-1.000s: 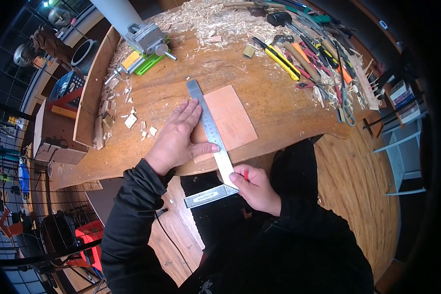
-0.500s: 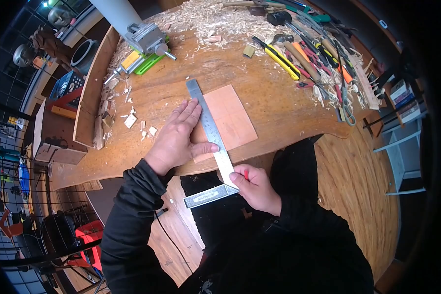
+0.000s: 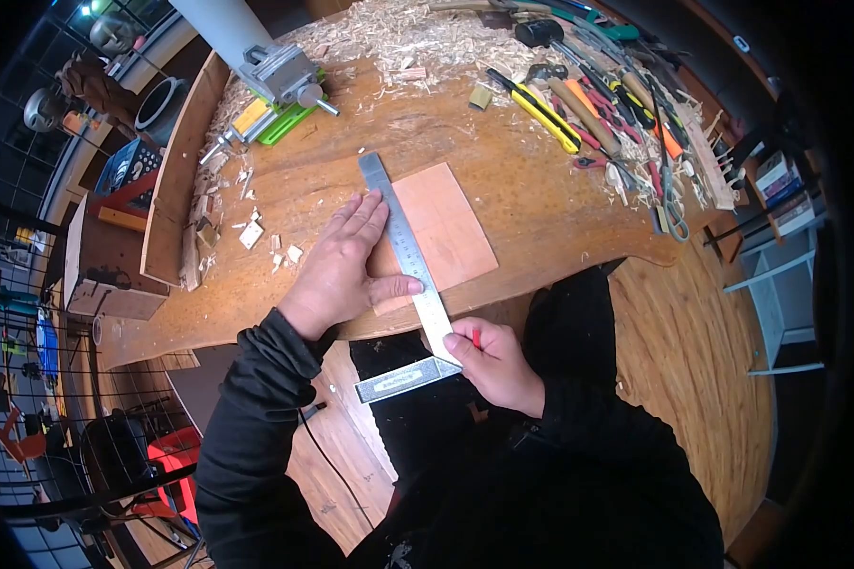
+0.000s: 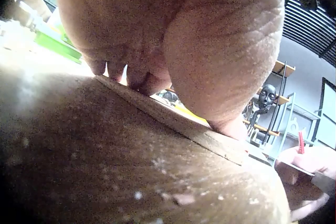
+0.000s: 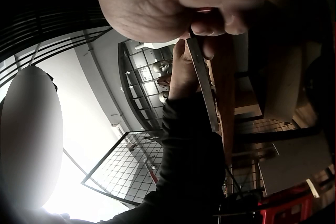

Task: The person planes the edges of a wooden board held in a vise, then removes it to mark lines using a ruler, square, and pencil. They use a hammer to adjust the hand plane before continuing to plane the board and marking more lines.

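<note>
A thin reddish wooden board [image 3: 454,228] lies on the workbench near its front edge. Across its left part runs the steel blade of a try square [image 3: 400,228], whose stock [image 3: 399,381] juts out past the bench edge. With fingers extended, my left hand [image 3: 332,270] presses on the board beside the blade, its thumb lying over the ruled blade. Lower down, my right hand [image 3: 501,370] grips the square at its corner, thumb on top. A red stick-like thing [image 3: 477,339], mostly hidden, pokes out between the right fingers. In the right wrist view, the stock [image 5: 203,85] appears edge-on.
A grey vise [image 3: 289,76] with green parts stands at the back left. Wood shavings [image 3: 399,47] cover the rear of the bench. Along the right lie many tools, among them a yellow utility knife [image 3: 541,114]. A raised wooden side board [image 3: 185,180] borders the left.
</note>
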Tool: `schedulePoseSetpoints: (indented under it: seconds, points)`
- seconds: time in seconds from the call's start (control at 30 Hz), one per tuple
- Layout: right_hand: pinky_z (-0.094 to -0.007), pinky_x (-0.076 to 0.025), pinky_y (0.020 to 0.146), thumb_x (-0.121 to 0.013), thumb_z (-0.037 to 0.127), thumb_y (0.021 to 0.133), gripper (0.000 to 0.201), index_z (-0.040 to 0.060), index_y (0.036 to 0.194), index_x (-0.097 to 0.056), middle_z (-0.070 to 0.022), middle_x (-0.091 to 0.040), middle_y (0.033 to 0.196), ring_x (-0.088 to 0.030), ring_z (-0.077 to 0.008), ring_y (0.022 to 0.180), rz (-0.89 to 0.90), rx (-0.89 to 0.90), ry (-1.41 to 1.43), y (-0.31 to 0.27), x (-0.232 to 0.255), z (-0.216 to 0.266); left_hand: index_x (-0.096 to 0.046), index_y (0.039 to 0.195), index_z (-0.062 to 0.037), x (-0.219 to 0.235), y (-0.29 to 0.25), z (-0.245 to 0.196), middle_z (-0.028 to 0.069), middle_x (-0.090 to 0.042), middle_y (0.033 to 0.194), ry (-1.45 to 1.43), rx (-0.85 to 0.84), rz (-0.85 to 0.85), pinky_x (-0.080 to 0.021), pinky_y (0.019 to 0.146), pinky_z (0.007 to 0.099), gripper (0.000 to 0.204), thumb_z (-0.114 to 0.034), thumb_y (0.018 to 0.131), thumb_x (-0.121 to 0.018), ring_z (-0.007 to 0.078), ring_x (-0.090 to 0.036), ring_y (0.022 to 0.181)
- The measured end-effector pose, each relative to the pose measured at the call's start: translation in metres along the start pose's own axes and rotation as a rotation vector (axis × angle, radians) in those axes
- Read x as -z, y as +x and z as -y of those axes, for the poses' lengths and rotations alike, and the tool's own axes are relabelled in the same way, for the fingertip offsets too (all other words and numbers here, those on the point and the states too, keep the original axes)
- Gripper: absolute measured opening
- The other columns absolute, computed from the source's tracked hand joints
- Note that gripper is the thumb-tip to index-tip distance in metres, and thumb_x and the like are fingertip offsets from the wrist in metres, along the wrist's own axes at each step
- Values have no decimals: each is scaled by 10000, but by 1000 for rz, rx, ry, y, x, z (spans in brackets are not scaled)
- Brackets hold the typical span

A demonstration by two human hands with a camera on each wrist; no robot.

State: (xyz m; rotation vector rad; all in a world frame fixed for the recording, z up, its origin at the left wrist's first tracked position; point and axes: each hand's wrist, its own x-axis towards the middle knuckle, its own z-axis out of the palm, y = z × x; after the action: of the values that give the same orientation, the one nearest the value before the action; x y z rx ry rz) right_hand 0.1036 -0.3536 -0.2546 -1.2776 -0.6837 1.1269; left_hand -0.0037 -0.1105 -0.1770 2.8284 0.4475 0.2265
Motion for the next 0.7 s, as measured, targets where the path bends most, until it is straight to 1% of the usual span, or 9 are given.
schedulePoseSetpoints:
  seconds: [0.2, 0.3, 0.37, 0.4, 0.43, 0.5, 0.57, 0.63, 0.7]
  points:
    - [-251, -440, 601, -637, 199, 1089, 222, -14, 1082, -698, 34, -615, 760, -509, -26, 689, 9, -5, 6, 0, 0, 1, -472, 1510, 124, -1, 0, 2, 327, -406, 1619, -1, -8, -10, -298, 1277, 468, 1178, -624, 704, -893, 478, -344, 1544]
    - [-249, -457, 634, -637, 191, 1088, 212, -11, 1085, -699, 34, -627, 783, -520, -31, 715, 7, 7, -8, 0, -2, 1, -491, 1489, 136, -2, 0, 3, 339, -429, 1597, -11, -24, -25, -321, 1265, 481, 1154, -609, 707, -896, 503, -365, 1521]
    - [-244, -470, 670, -634, 178, 1087, 196, -8, 1090, -698, 32, -638, 815, -533, -35, 749, -14, 5, 53, -1, -3, 2, -492, 1489, 135, 1, -1, 1, 338, -428, 1599, -33, -17, -26, -321, 1265, 483, 1138, -588, 713, -902, 504, -367, 1520]
    - [-240, -475, 686, -628, 165, 1088, 182, -4, 1086, -694, 30, -644, 836, -543, -38, 768, -17, -65, 53, -2, -4, 6, -493, 1488, 135, 1, 0, -1, 337, -428, 1600, -57, -7, -27, -320, 1265, 484, 1122, -568, 718, -908, 504, -370, 1518]
    - [-244, -471, 677, -623, 164, 1089, 177, 0, 1071, -689, 32, -632, 821, -542, -40, 760, -11, -5, 17, -1, -3, 5, -493, 1488, 135, 1, 1, -2, 337, -428, 1600, -73, -29, -43, -320, 1265, 484, 1122, -568, 718, -908, 504, -370, 1518]
    - [-242, -452, 656, -618, 166, 1092, 179, 3, 1060, -684, 38, -614, 802, -526, -34, 739, 9, 16, 13, -1, -2, 4, -495, 1488, 132, 2, 1, -1, 336, -429, 1599, -49, -14, -21, -321, 1265, 487, 1098, -544, 729, -911, 506, -370, 1516]
    - [-239, -427, 627, -612, 172, 1096, 183, 6, 1060, -682, 44, -591, 786, -502, -25, 714, 31, -6, 16, 0, -1, 5, -483, 1497, 129, 3, 1, -2, 336, -423, 1603, -62, -33, -30, -314, 1269, 487, 1116, -549, 721, -913, 503, -360, 1524]
    - [-241, -409, 600, -609, 178, 1099, 184, 14, 1047, -674, 52, -565, 764, -479, -26, 686, 15, 81, 5, 2, -3, -4, -470, 1506, 128, 4, 1, -3, 334, -419, 1607, -53, -19, -11, -302, 1275, 485, 1135, -558, 717, -911, 498, -350, 1531]
    - [-246, -409, 598, -611, 178, 1098, 185, 14, 1035, -669, 48, -567, 761, -477, -28, 683, 22, 48, -20, 2, -2, 0, -447, 1519, 130, 4, 0, -2, 345, -399, 1613, -49, -32, -10, -292, 1280, 484, 1166, -560, 704, -917, 495, -339, 1537]
